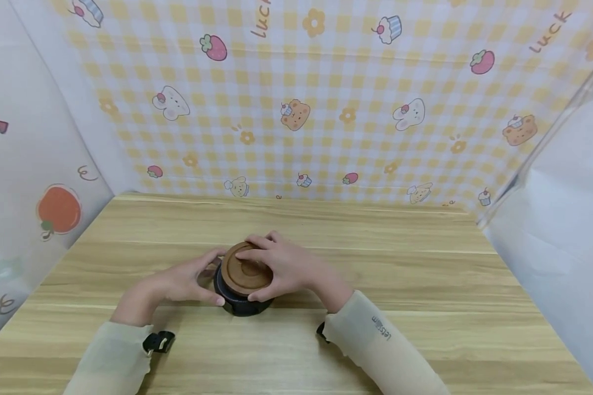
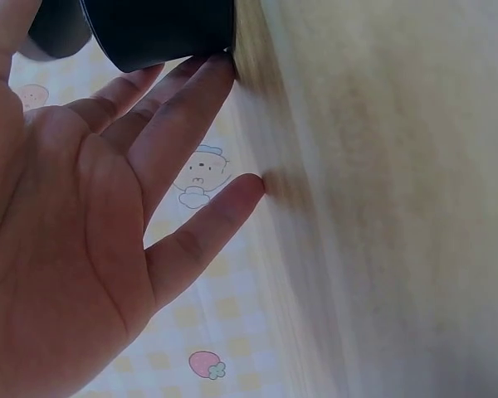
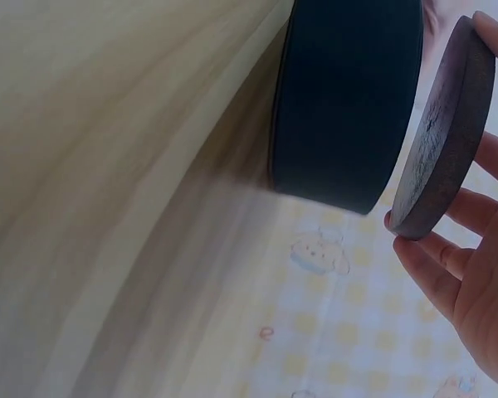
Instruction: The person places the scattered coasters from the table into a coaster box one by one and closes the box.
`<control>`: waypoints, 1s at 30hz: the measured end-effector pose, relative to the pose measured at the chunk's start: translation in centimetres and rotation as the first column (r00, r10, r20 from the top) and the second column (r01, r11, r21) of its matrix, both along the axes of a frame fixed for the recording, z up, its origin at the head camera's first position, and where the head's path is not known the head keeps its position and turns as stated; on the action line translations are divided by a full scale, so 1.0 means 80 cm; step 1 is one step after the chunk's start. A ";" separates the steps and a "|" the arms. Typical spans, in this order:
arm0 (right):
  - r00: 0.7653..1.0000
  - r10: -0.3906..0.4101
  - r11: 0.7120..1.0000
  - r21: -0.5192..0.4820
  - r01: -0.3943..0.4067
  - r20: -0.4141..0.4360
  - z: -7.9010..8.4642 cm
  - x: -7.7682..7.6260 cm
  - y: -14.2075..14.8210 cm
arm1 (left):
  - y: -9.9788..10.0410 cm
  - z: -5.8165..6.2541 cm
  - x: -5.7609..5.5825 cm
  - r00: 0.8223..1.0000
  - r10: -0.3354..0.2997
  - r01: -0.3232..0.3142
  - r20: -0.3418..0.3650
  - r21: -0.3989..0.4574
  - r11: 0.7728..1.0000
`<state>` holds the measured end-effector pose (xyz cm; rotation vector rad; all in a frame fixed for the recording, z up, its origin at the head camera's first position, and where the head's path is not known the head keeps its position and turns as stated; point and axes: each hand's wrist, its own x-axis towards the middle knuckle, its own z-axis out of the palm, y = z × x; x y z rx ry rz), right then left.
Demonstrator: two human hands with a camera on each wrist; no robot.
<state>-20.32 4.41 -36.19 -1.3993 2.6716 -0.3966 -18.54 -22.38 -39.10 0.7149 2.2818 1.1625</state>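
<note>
A round black pot [image 1: 244, 308] stands on the wooden table, left of its middle. My left hand [image 1: 188, 281] holds the pot's left side, thumb at the front and fingers farther back; in the left wrist view the fingertips reach the pot's lower edge. Over the pot is a round brown wooden lid [image 1: 233, 278], gripped at its edge by my right hand [image 1: 294, 265]. The right wrist view shows the lid [image 3: 456, 133] tilted, with a gap between it and the black pot wall [image 3: 349, 99]. What is inside the pot is hidden.
The wood-grain table [image 1: 400, 329] ends at a checked cloth backdrop [image 1: 326, 82] printed with animals and fruit. White sheets hang on the left [image 1: 24, 164] and the right [image 1: 563, 219]. Both forearms come in from the front edge, in pale sleeves with black wrist straps.
</note>
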 end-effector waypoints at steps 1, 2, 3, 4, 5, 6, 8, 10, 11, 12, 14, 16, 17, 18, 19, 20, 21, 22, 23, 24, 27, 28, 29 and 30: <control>1.000 0.008 1.000 0.002 -0.008 -0.006 0.001 0.000 -0.003 | 0.000 0.000 0.000 1.000 0.001 -0.001 0.007 0.004 1.000; 1.000 0.016 1.000 0.007 -0.016 -0.015 0.001 0.001 -0.005 | 0.000 -0.001 0.000 1.000 0.005 -0.005 0.009 0.005 1.000; 1.000 0.021 1.000 0.010 -0.021 -0.023 0.002 0.001 -0.007 | 0.000 -0.002 0.000 1.000 0.006 -0.006 0.010 0.007 1.000; 0.999 0.025 1.000 0.016 -0.025 -0.030 0.002 0.002 -0.009 | 0.000 -0.002 0.000 1.000 0.004 -0.004 0.009 0.012 1.000; 0.999 0.030 0.999 0.023 -0.029 -0.036 0.002 0.002 -0.011 | 0.000 -0.003 0.000 1.000 0.004 -0.004 0.004 0.012 1.000; 0.999 0.033 0.999 0.030 -0.032 -0.040 0.002 0.003 -0.013 | 0.000 -0.003 0.000 1.000 0.002 -0.002 0.002 0.014 1.000; 0.999 0.034 0.999 0.043 -0.033 -0.040 0.001 0.003 -0.015 | 0.001 -0.003 0.000 1.000 -0.002 0.002 -0.004 0.019 1.000; 0.999 0.030 0.998 0.059 -0.028 -0.034 0.000 0.004 -0.017 | 0.001 -0.003 0.000 1.000 -0.008 0.008 -0.006 0.027 1.000; 0.999 0.029 0.997 0.066 -0.027 -0.031 0.000 0.004 -0.018 | 0.001 -0.003 0.000 1.000 -0.011 0.011 -0.008 0.029 1.000; 0.999 0.027 0.997 0.074 -0.025 -0.031 -0.001 0.004 -0.019 | 0.001 -0.003 0.000 1.000 -0.014 0.014 -0.008 0.029 0.999; 0.999 0.025 0.996 0.085 -0.023 -0.030 -0.003 0.004 -0.020 | 0.001 -0.003 0.000 1.000 -0.021 0.022 -0.017 0.029 0.999; 0.999 0.025 0.995 0.094 -0.021 -0.034 -0.004 0.004 -0.022 | 0.000 -0.002 0.001 0.999 -0.024 0.025 -0.026 0.027 0.999; 0.999 0.024 0.995 0.097 -0.020 -0.036 -0.005 0.004 -0.022 | 0.000 -0.001 0.001 0.999 -0.024 0.025 -0.030 0.024 0.999; 0.999 0.023 0.995 0.099 -0.019 -0.038 -0.005 0.004 -0.023 | 0.000 -0.001 0.001 0.999 -0.022 0.023 -0.031 0.021 1.000; 0.999 0.022 0.995 0.101 -0.018 -0.040 -0.005 0.004 -0.023 | 0.000 -0.001 0.002 0.999 -0.021 0.022 -0.035 0.019 1.000; 0.999 0.022 0.995 0.103 -0.018 -0.042 -0.005 0.004 -0.024 | 0.000 -0.001 0.002 0.999 -0.021 0.021 -0.035 0.018 1.000; 0.999 0.021 0.994 0.104 -0.017 -0.043 -0.005 0.004 -0.024 | 0.001 -0.001 0.002 0.999 -0.018 0.019 -0.035 0.016 1.000; 0.999 0.021 0.994 0.105 -0.016 -0.046 -0.005 0.004 -0.025 | 0.001 -0.001 0.002 0.999 -0.016 0.016 -0.035 0.015 1.000; 0.999 0.020 0.994 0.107 -0.015 -0.049 -0.005 0.003 -0.025 | 0.001 0.000 0.002 0.999 -0.015 0.015 -0.034 0.014 1.000; 0.999 0.019 0.994 0.107 -0.014 -0.050 -0.005 0.003 -0.025 | 0.001 -0.001 0.002 0.999 -0.015 0.015 -0.033 0.015 1.000; 0.999 0.013 0.993 0.114 -0.008 -0.047 -0.006 0.003 -0.025 | 0.001 -0.001 0.001 1.000 -0.015 0.015 -0.028 0.016 1.000; 0.999 0.012 0.993 0.116 -0.006 -0.046 -0.006 0.003 -0.025 | 0.001 -0.001 0.001 1.000 -0.014 0.015 -0.027 0.015 1.000; 0.999 0.010 0.993 0.118 -0.005 -0.044 -0.006 0.003 -0.025 | 0.001 -0.001 0.001 1.000 -0.015 0.015 -0.025 0.016 1.000; 0.999 0.009 0.993 0.119 -0.004 -0.043 -0.006 0.003 -0.025 | 0.001 -0.001 0.001 1.000 -0.015 0.015 -0.023 0.015 1.000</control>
